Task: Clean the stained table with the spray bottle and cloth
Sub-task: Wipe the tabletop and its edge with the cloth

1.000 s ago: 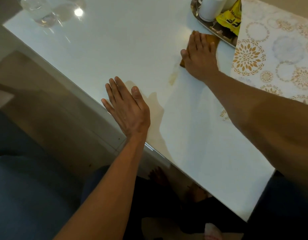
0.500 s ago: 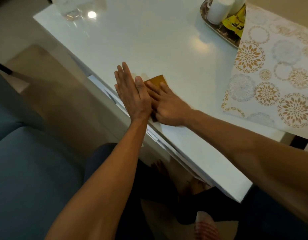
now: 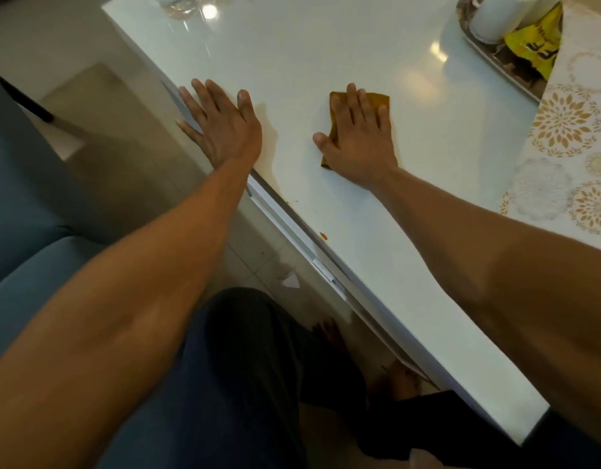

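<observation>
While both hands lie flat on the white table (image 3: 326, 45), only one cloth (image 3: 376, 99) shows, a mustard-brown one, and it sits under the right hand (image 3: 358, 140). That hand has its fingers straight and a little spread, palm down, pressing the cloth to the tabletop; the cloth's far corners stick out beyond the fingertips and a strip of it shows beside the thumb. The left hand (image 3: 221, 123) is also flat with fingers straight and fanned, holding nothing, its palm on the table's near edge and its outer fingers reaching over that edge. The two hands are apart, with bare tabletop between them. Nearer than the right hand's wrist, by the table's edge, lie one small orange speck (image 3: 323, 235) and a few tiny dark crumbs (image 3: 292, 199). Far beyond the right hand stands one metal tray (image 3: 495, 59) with two white cups (image 3: 495, 15) and one yellow packet (image 3: 536, 45). To the right of that hand lies one flower-patterned mat (image 3: 563, 130). Far beyond the left hand stands one clear glass (image 3: 180, 5). No spray bottle is in view.
</observation>
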